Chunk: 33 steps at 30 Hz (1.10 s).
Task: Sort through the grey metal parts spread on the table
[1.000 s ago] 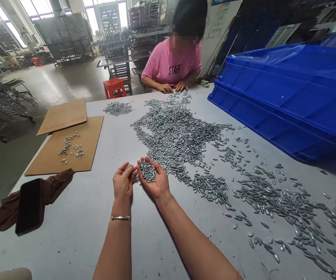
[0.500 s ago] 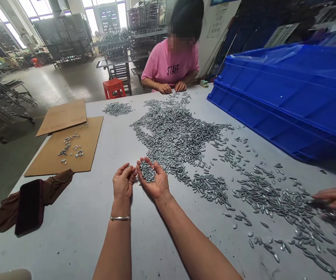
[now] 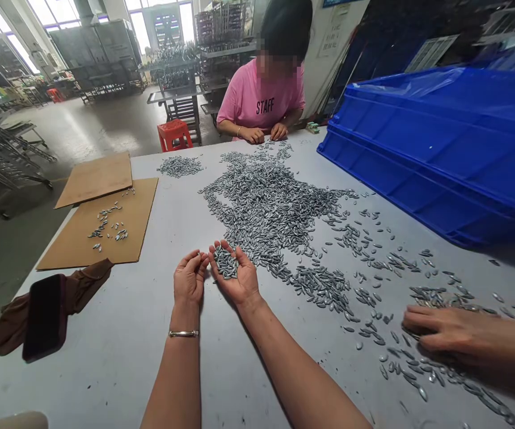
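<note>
My right hand [image 3: 242, 275] is cupped palm up around a heap of small grey oval pieces [image 3: 226, 262]. Right beside it on the left, my left hand [image 3: 189, 275], with a silver bangle at the wrist, has its thumb and fingertips pinched together near the right fingertips; whatever is between them is too small to name. Beyond both hands a large pile of the same grey pieces [image 3: 266, 208] spreads over the white table [image 3: 118, 357].
Stacked blue crates [image 3: 427, 149] stand at the right. Cardboard sheets [image 3: 136, 238], a phone [image 3: 45, 319] and brown cloth [image 3: 90, 286] lie left. A person in pink [image 3: 261, 101] works opposite. Another person's hand [image 3: 454, 330] reaches in from the right.
The other person's hand at the right has moved left, farther over the table, onto the scattered pieces. My own hands have hardly moved.
</note>
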Motion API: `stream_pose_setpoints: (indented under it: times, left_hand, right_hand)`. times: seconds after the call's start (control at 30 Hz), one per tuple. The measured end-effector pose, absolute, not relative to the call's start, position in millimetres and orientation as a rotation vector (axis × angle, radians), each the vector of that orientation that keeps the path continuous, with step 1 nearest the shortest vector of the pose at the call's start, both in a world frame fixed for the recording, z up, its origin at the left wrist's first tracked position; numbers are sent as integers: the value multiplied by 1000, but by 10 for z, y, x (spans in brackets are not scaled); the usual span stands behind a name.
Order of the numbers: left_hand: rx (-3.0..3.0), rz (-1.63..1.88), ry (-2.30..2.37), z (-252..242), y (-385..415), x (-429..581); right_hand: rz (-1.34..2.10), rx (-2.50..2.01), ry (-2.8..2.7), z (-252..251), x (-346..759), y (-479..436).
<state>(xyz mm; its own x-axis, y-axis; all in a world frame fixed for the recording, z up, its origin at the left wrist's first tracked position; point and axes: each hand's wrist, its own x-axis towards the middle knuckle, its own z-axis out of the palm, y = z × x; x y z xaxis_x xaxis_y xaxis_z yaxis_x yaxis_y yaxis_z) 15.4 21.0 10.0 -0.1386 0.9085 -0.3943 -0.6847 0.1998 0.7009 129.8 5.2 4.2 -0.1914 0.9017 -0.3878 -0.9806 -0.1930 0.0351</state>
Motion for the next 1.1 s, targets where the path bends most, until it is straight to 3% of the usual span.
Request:
stream_pose_setpoints:
  times: [1.1]
  left_hand:
    - [275, 1407, 999, 64, 220, 154]
  right_hand:
    - [1746, -336, 316, 41, 1297, 57]
